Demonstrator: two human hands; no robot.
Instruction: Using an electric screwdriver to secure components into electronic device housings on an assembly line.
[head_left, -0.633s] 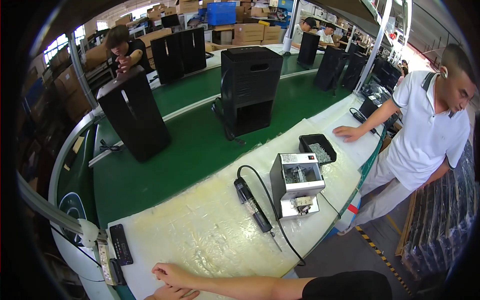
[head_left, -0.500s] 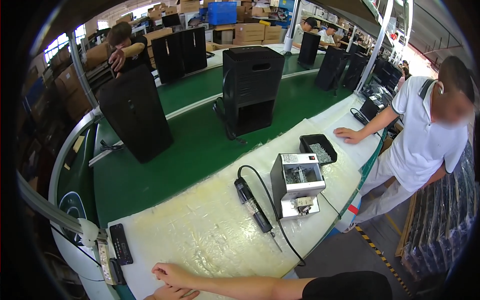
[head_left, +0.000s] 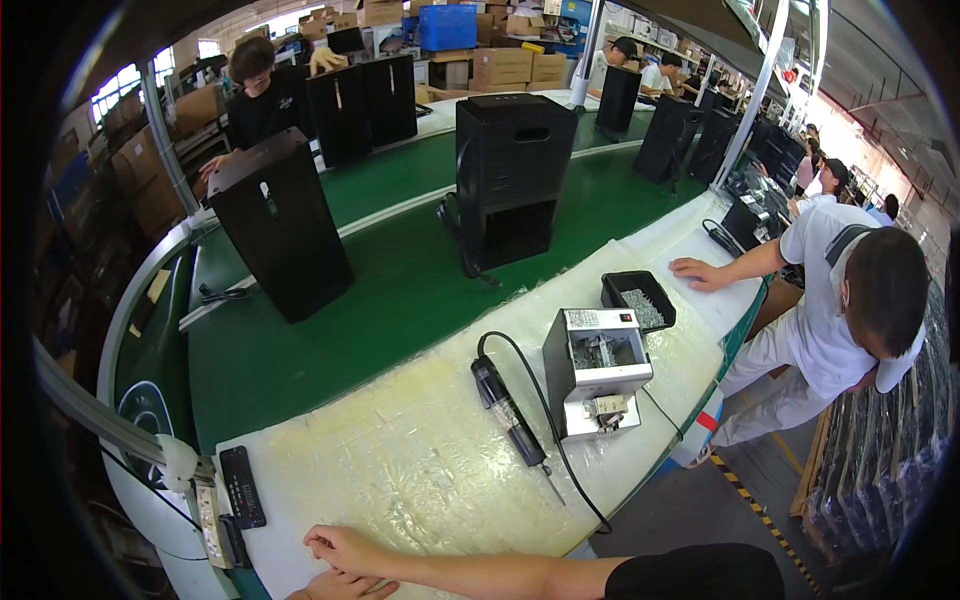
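My right hand point(head_left: 340, 548) lies on the plastic-covered bench near its front left edge, its fingers loosely bent and nothing visible in them. Just below, my left hand point(head_left: 348, 586) rests with fingers stretched out, touching the underside of my right wrist; the frame's edge cuts off part of it. Away to the right of both hands lies a black electric screwdriver point(head_left: 508, 412) with a thin bit and a curved cable. Beside it stands a grey screw feeder point(head_left: 597, 372) with screws inside. A black tray point(head_left: 638, 300) of small screws sits behind the feeder.
A black remote control point(head_left: 242, 487) lies at the bench's left end. Beyond the bench runs a green conveyor point(head_left: 380, 330) carrying tall black cabinets point(head_left: 512, 180). A person in white point(head_left: 830, 300) leans a hand on the bench at right. Another person point(head_left: 265, 100) stands across the conveyor.
The cabinets have shifted slightly right, and the left one now shows a slot. The person in white has bent their head down. The person across has lowered an arm. My hands stay put.
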